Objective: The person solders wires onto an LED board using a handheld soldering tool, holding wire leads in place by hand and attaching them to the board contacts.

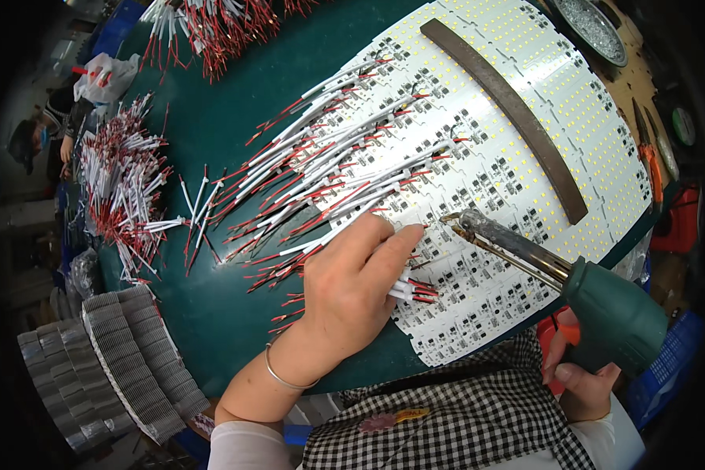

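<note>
Clamping w/ L hand [352, 290] a short bunch of white-sleeved wires w/ red ends [406, 290], tucked under curled fingers; pointing index fingertip at spot just beside gun tip. Gripping w/ R hand [583, 384], wrapped round handle of green-bodied soldering gun w/ dark metal barrel [607, 305], nr orange trigger. Can't tell if tip touches board.

Below both: large sheet of white circuit boards w/ yellow LEDs & black chips [466, 313], on dark green counter [211, 313]. Over sheet's left part: slanting rows of red-and-white wires [305, 168], overhanging left edge. Across sheet, far side: long brown flat bar [517, 117].

Left on counter: big heap of red-and-white wires [121, 188], w/ few loose wires [200, 207] btwn heap & rows. Far left: 2nd wire heap [219, 31]. Near left: stacked grey ridged strips [133, 360]. Right of sheet: orange-handled pliers [652, 168]; far right: shallow metal dish w/ silvery bits [591, 27].
</note>
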{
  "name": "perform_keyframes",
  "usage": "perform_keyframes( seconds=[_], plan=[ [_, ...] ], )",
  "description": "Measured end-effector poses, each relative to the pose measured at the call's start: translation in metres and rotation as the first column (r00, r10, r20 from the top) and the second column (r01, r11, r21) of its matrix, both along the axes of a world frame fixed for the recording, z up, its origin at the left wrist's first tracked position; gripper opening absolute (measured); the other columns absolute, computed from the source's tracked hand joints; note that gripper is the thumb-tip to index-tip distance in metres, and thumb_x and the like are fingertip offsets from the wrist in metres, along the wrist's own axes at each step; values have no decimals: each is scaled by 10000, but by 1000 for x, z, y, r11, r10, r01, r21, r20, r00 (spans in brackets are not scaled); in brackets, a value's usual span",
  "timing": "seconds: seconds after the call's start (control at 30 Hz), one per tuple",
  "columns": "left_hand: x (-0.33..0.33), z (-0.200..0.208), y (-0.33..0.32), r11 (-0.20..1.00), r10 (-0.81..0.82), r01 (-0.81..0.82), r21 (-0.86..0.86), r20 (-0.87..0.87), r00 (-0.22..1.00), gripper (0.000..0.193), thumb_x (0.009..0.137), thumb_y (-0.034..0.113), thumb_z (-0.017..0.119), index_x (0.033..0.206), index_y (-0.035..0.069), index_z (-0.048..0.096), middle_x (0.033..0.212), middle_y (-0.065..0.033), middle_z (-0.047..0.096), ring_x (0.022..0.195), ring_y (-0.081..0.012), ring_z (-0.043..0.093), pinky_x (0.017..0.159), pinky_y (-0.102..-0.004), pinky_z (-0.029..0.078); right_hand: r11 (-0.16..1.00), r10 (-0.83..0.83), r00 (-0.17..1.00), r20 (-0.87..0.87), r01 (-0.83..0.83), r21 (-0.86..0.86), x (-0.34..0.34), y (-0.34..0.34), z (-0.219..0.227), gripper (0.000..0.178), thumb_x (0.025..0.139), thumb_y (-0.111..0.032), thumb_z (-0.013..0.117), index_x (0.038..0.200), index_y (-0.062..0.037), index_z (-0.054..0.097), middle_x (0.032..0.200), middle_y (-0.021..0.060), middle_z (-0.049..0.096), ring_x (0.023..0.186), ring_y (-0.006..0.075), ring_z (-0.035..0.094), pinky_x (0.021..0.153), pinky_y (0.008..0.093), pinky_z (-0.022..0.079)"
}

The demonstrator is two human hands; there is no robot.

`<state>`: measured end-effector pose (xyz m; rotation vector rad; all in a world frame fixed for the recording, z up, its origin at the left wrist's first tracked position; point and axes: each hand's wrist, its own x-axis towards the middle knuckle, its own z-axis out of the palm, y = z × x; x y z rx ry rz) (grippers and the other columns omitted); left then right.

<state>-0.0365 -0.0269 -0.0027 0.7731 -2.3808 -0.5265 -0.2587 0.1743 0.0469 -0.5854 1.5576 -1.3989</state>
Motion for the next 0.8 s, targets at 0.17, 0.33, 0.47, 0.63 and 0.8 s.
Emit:
perform_keyframes(
  seconds=[0.17,0.33,0.47,0.63,0.8],
  plan=[
    [-4,3,-1,1000,9,-8,24,-31,999,459,578,-77,640,1028,13,657,773,-72,531,630,-232,571,500,-334,458,997,-10,997,73,4,74,3,-7,7,648,679,-106,813,1176,144,481,1126,207,563,555,194,601,396,252,500],
    [-4,-2,0,999,-20,19,-28,-22,1000,453,574,-69,640,1022,-3,657,752,-72,508,608,-233,551,487,-337,448,998,-14,996,85,8,69,4,-6,6,660,680,-111,820,1182,143,475,1114,203,566,557,192,600,400,254,500],
    [-4,-1,0,1000,-16,15,-25,-8,1000,448,572,-63,644,1017,-13,656,742,-77,488,592,-233,540,478,-343,444,995,4,995,100,-14,98,2,-7,6,680,675,-115,827,1192,143,467,1099,200,571,559,192,601,409,257,506],
    [-2,0,0,999,-31,31,-11,0,1000,449,572,-61,651,1018,-18,647,742,-83,476,589,-233,540,477,-345,446,991,-25,989,149,5,130,5,-9,8,679,674,-105,822,1195,142,464,1099,198,570,577,194,605,419,256,514],
    [-2,-4,1,998,-59,60,22,-36,998,438,580,-68,650,1016,-27,643,740,-85,468,590,-229,534,476,-345,442,991,-15,991,135,-4,136,7,-10,7,673,685,-91,805,1218,124,454,1108,189,559,585,193,603,419,252,514]
  ],
)
